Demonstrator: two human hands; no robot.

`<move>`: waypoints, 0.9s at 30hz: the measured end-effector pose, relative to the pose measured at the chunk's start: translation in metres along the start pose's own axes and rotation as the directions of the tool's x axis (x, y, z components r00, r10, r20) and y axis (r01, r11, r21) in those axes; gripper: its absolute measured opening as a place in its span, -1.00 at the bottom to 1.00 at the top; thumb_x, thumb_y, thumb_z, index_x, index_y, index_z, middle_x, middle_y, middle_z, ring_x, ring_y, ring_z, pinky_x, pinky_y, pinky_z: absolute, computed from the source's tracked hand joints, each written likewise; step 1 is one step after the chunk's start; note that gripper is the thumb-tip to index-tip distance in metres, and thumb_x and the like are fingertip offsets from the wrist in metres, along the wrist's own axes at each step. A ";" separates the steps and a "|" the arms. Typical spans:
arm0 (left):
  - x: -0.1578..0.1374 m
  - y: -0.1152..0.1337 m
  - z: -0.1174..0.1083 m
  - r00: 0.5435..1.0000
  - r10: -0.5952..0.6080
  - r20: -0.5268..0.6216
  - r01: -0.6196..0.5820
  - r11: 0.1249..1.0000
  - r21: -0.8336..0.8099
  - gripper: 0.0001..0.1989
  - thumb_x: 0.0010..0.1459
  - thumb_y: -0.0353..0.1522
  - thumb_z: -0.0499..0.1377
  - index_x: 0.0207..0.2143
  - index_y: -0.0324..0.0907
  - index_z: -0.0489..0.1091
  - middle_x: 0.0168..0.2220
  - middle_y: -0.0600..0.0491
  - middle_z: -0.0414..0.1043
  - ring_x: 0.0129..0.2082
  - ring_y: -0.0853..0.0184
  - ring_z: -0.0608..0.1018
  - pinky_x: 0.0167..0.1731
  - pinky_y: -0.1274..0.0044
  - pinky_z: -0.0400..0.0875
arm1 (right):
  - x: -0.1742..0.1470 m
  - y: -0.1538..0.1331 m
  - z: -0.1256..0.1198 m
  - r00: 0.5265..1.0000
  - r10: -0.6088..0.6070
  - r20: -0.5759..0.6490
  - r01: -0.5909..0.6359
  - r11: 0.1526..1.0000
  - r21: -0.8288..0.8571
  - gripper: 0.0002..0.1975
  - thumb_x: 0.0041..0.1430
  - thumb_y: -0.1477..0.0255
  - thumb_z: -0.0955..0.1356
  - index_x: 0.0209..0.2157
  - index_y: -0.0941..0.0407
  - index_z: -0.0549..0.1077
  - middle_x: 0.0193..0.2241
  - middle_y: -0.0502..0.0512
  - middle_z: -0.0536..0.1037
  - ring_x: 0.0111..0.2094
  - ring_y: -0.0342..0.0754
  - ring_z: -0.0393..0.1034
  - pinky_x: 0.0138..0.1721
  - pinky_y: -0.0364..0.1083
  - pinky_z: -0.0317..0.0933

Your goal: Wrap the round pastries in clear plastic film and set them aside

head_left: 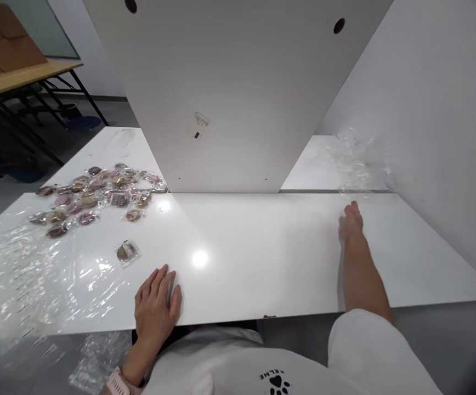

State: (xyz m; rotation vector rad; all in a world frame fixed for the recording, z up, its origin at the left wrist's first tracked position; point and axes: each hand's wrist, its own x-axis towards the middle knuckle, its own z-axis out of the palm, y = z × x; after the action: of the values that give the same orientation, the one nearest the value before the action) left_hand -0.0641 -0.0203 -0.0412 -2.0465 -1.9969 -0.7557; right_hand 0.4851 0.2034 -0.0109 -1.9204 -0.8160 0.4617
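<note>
My left hand [156,305] lies flat on the front edge of the white table [238,263], fingers stretched out and holding nothing. Just beyond its fingertips is a single brown item in a clear wrapper [126,252]. Farther back on the left, several small wrapped items [88,202], brown, tan and pink, are spread in a loose pile. My right hand [351,220] reaches toward the back right of the table, with its fingers curled in. Anything inside those fingers is hidden. Close ahead of it is crumpled clear plastic [361,162].
A tall white panel [238,99] stands upright across the middle of the table. Clear plastic sheeting [36,280] covers the left front and hangs over the edge. A white wall [435,109] borders the right side. Cardboard boxes [7,44] sit on another table at upper left.
</note>
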 end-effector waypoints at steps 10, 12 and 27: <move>0.005 0.001 -0.008 0.984 -0.153 0.096 0.174 0.944 -0.279 -0.69 0.25 -0.23 0.13 0.00 -0.12 0.46 0.16 -0.11 0.42 0.23 -0.01 0.34 0.21 0.11 0.13 | -0.336 -0.006 0.040 0.504 -0.301 0.809 -0.140 0.896 0.421 -0.42 0.32 0.07 0.24 0.33 -0.33 0.10 0.40 -0.22 -0.04 0.42 0.01 -0.19 0.39 0.20 -0.29; 0.016 -0.001 -0.020 0.949 -0.230 0.215 0.307 0.829 -0.467 -0.65 0.29 -0.16 0.07 0.00 -0.12 0.44 0.13 -0.10 0.44 0.21 0.03 0.37 0.19 0.14 0.18 | -0.384 -0.030 0.051 0.246 -0.367 0.897 -0.103 0.910 0.401 -0.41 0.31 0.08 0.26 0.33 -0.36 0.07 0.40 -0.25 -0.06 0.43 0.02 -0.22 0.39 0.21 -0.25; 0.086 0.029 -0.034 0.762 0.001 0.648 0.493 0.648 -0.581 -0.67 0.08 -0.14 0.26 -0.23 -0.22 0.50 -0.43 0.04 0.46 -0.42 0.31 0.46 -0.35 0.45 0.34 | -0.217 -0.022 -0.060 0.938 -0.325 0.121 0.345 0.908 -0.238 -0.60 0.22 0.12 0.29 0.09 -0.23 0.45 0.13 0.03 0.44 0.16 0.23 0.29 0.17 0.28 0.20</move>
State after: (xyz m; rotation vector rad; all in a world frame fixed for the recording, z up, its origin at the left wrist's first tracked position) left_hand -0.0461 0.0374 0.0346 -2.7365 -2.7133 -1.2592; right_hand 0.3618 0.0189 0.0312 -1.9483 -1.2851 0.2294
